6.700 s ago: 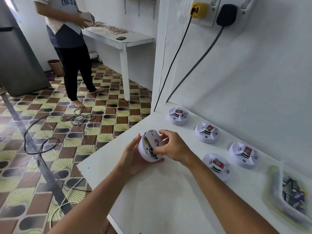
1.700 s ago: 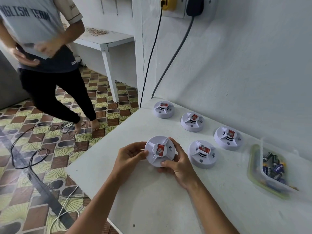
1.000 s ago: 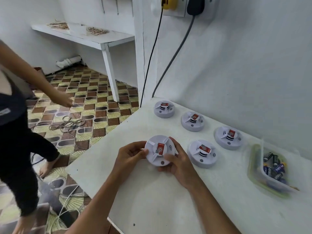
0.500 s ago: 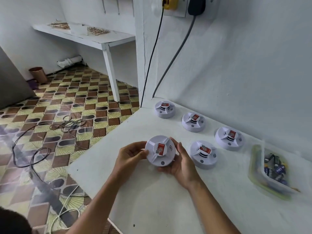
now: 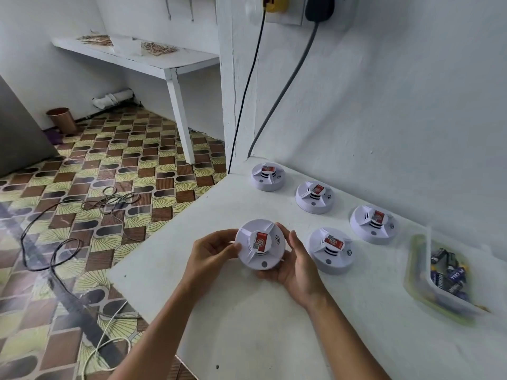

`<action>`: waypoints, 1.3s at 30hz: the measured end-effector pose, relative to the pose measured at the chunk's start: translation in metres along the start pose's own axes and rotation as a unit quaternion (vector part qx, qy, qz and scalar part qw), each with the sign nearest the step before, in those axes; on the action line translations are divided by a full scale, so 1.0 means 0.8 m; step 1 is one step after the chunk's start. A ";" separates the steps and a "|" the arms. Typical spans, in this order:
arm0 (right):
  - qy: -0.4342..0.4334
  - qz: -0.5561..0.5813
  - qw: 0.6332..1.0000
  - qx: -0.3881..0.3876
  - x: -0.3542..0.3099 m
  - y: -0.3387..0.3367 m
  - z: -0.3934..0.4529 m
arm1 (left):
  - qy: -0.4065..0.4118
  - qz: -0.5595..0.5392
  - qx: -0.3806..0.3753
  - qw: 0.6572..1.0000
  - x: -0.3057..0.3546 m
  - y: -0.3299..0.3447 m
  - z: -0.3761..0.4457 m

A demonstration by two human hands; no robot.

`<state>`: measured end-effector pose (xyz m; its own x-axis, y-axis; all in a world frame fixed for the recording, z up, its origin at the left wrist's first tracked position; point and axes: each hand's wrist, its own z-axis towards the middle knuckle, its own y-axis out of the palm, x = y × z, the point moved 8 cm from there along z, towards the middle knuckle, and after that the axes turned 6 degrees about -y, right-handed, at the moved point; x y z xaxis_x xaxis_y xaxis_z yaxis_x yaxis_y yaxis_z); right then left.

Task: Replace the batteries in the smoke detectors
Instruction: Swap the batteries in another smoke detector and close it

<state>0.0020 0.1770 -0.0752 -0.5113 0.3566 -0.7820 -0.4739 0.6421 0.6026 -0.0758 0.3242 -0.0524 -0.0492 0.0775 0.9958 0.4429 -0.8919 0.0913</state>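
Held detector: I see a white round smoke detector (image 5: 260, 244) with a red label on its raised centre, face up, held just above the near-left part of the white surface (image 5: 247, 325).
Left hand: my left hand (image 5: 211, 253) grips the detector's left rim, fingers curled against the edge and thumb tip on the top face.
Right hand: my right hand (image 5: 297, 266) cups the detector from the right and underneath, fingers curled round the far rim, palm under the base.
Nearest neighbour: a second detector (image 5: 330, 250) sits on the surface just beside the right hand, face up.
Back row: three more detectors stand along the wall, the far-left detector (image 5: 267, 176) near the corner, the middle detector (image 5: 315, 196) next, the right-hand detector (image 5: 373, 224) closest to the tub; all are apart from one another.
Batteries: a clear plastic tub (image 5: 417, 272) with a greenish rim lies at the right edge, blurred, with dark batteries (image 5: 447, 272) piled inside.
Wall: a yellow plug (image 5: 275, 2) and a black plug (image 5: 319, 6) sit in a socket above, their cables hanging down toward the surface's corner.
Floor: loose cables (image 5: 82, 215) trail over the patterned floor tiles (image 5: 153, 160).
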 end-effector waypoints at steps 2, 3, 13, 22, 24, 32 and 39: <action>-0.002 -0.002 1.000 -0.001 -0.001 0.001 0.000 | 0.000 0.003 0.002 1.000 -0.001 0.000 0.001; -0.003 -0.003 1.000 -0.001 -0.001 0.001 0.000 | 0.000 0.003 0.002 1.000 -0.001 0.000 0.001; -0.003 -0.004 1.000 -0.006 -0.001 0.002 -0.001 | -0.002 -0.002 0.005 1.000 -0.004 -0.002 0.002; -0.005 -0.026 1.000 -0.003 -0.002 0.005 -0.002 | 0.001 0.002 0.004 1.000 -0.003 -0.001 0.001; -0.006 -0.027 1.000 -0.003 -0.003 0.004 -0.002 | 0.001 0.003 0.005 1.000 -0.003 -0.001 0.001; -0.017 -0.026 1.000 -0.006 0.000 0.001 0.001 | 0.001 0.003 0.004 1.000 -0.002 0.000 0.001; -0.015 -0.023 1.000 -0.013 0.003 -0.003 0.004 | 0.004 0.015 0.003 1.000 -0.003 -0.001 0.001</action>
<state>0.0043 0.1790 -0.0789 -0.4670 0.3482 -0.8128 -0.5155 0.6397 0.5702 -0.0755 0.3254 -0.0546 -0.0438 0.0467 0.9979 0.4496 -0.8911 0.0615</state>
